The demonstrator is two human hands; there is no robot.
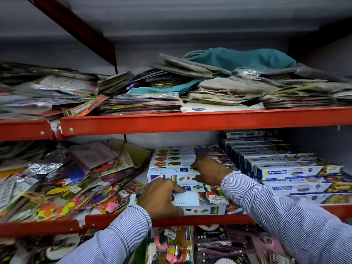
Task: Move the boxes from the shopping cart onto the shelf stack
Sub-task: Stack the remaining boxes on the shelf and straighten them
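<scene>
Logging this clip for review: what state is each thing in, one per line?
Left hand: flat on the front cling film box, not gripping.
Right hand: fingers spread on the box stack.
Front cling film box: lying flat at the shelf edge.
Freshwrapp boxes: stacked in rows, right.
Balloon packets: loose heap, left.

"Freshwrapp" runs along the blue-and-white boxes (285, 171); "Cling Film" marks the front box (187, 200); "Foil Balloon" labels a black packet (210, 233).
</scene>
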